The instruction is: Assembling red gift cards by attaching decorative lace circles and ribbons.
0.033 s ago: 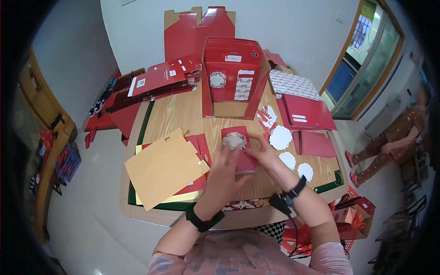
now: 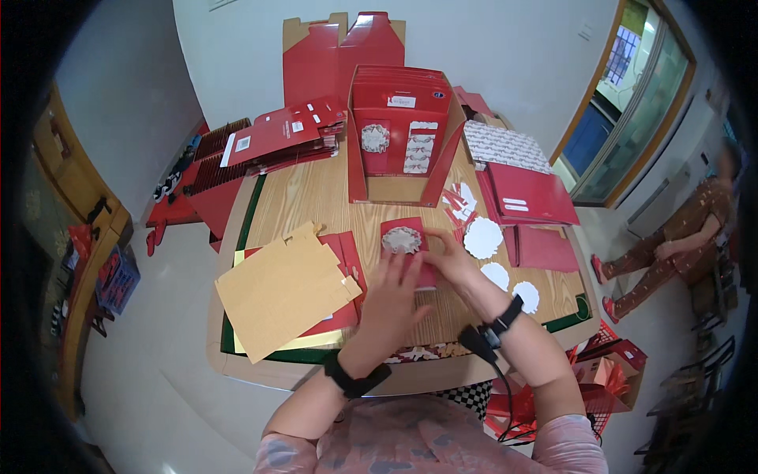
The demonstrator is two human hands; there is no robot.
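Red card [image 2: 425, 276]: lay on the wooden table [image 2: 304, 186] directly in front of the person, bearing a pale ruffled rosette [image 2: 402, 239] on its upper part.
Left hand [image 2: 388, 294]: stretched over the card's lower left, fingers spread and extended, their tips at the rosette's lower edge; it was not clenched.
Right hand [image 2: 452, 265]: bent at the card's right edge, fingertips against or just beside it; whether they pinched the card could not be told.
Wrists: each wore a black band [image 2: 353, 379], and a black cable [image 2: 505, 387] hung near the right one.
White scalloped discs [image 2: 482, 238]: three lay right of the right hand, below a scatter of small red and white paper pieces [image 2: 462, 204].
Tan cardboard sheet [image 2: 284, 292]: lay left of the left hand, on top of red pieces [image 2: 349, 257].
Red display box [image 2: 453, 150]: stood upright beyond the card, holding red folders [image 2: 399, 87].
Table sides: red folders in a pile [image 2: 276, 144] at far left; a patterned white stack [image 2: 507, 146] and red stacks [image 2: 530, 197] at right.
Person in brown [image 2: 695, 217]: was at far right, well apart from the table.
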